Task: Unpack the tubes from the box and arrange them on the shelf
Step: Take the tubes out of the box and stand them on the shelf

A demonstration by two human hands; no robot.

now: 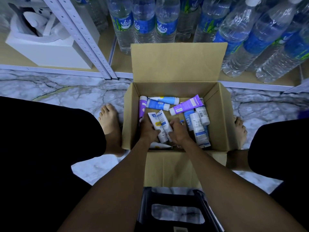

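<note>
- Yellow-marked white tube [153, 120] and blue-printed white tube [163, 119] lie side by side in the cardboard box [215, 106].
- Left hand [148, 131] clamps the yellow-marked one; right hand [178, 133] has its fingers curled round the other.
- Box stands before the shelf [250, 83] of water bottles [165, 22].

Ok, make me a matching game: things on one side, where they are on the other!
Things: 1 purple tube; 2 water bottles; 3 pair of white tubes; 4 white box.
Places: A in the left hand and right hand; B on the shelf, left of the post; C on the shelf behind the cardboard box; D loose inside the cardboard box.
Pairs: 1-D, 2-C, 3-A, 4-B.
</note>
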